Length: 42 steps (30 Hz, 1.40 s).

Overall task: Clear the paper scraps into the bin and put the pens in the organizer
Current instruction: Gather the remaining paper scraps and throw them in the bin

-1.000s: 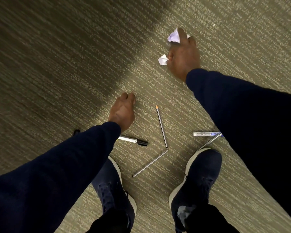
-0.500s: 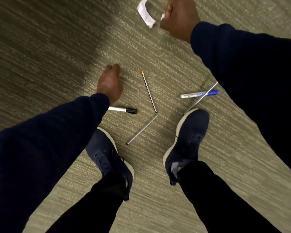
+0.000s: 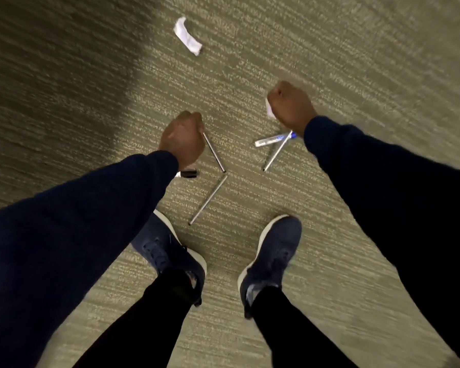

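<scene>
- The right hand [image 3: 290, 107] is closed in a fist around a paper scrap [image 3: 269, 108]; only a white edge shows at the thumb side. The paper is very light and soft, so a loose fist is enough to keep it, but a small piece can slip out between the fingers.
- The left hand [image 3: 182, 140] is curled closed above the carpet [image 3: 356, 62]. The upper end of a thin grey pen [image 3: 215, 153] disappears at its knuckles; I cannot tell if the hand grips it or only covers it.
- A second white paper scrap [image 3: 187, 35] lies crumpled on the carpet, well apart from both hands. It should crush easily; a pinch on any raised fold will lift it.
- A second grey pen [image 3: 208, 200] lies just below the first one, between the two shoes [image 3: 272, 251].
- A black-capped marker [image 3: 188, 173] shows partly under the left sleeve.
- A blue-capped pen [image 3: 272, 140] and another thin pen [image 3: 276, 154] cross each other near the right wrist.
- The pens are stiff, light and smooth, and probably roll; a pinch at the middle of the barrel seems safest, one by one at the crossed pair.
- No bin or organizer is in view.
</scene>
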Each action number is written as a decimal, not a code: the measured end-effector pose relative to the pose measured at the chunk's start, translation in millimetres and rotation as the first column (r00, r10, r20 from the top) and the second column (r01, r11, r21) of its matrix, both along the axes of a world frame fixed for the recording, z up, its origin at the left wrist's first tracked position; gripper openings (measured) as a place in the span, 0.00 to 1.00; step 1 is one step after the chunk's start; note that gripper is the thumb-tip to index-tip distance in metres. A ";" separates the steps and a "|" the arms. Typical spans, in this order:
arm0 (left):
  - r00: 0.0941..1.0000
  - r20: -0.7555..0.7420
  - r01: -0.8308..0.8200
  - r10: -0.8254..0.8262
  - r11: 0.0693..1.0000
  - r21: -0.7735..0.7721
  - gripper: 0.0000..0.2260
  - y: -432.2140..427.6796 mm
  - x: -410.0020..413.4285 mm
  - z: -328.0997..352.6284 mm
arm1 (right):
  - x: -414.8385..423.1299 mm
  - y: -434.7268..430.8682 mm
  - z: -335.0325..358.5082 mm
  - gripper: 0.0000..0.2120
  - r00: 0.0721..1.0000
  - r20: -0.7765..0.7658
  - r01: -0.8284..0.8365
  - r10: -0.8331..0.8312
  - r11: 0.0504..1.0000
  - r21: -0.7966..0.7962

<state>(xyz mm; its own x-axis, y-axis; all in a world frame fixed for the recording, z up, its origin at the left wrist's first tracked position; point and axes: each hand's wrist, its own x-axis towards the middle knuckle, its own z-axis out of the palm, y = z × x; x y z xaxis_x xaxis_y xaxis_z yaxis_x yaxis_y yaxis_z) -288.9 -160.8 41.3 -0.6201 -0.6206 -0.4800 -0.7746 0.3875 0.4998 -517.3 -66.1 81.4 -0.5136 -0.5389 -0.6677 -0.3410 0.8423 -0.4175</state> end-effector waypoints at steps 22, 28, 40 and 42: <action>0.989 0.131 -0.046 0.074 0.978 -0.201 0.17 -101.1 -73.6 -63.3 | 27.4 -2.7 -67.2 0.09 0.998 0.063 -0.022 0.032 0.987 -0.160; 0.986 -0.043 -0.165 0.164 0.986 -0.021 0.13 -48.2 -34.4 -2.1 | 50.4 -4.7 -14.9 0.13 0.968 0.177 0.199 -0.179 0.975 -0.100; 0.754 0.118 -0.642 0.646 0.687 0.342 0.04 31.6 78.9 191.1 | 176.4 -31.7 188.4 0.04 0.712 0.421 0.604 -0.562 0.796 0.041; 0.747 0.110 -0.640 0.656 0.664 0.388 0.07 32.3 99.0 220.9 | 195.4 -32.8 218.8 0.05 0.713 0.416 0.609 -0.564 0.793 0.029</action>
<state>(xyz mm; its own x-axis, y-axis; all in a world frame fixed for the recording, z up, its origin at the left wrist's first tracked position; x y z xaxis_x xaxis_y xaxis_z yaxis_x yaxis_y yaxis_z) -189.9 -128.5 262.2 -0.1530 -0.6455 -0.7483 -0.7360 -0.4308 0.5222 -322.0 -98.9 300.2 -0.4636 -0.2928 -0.8363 0.4143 0.7626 -0.4967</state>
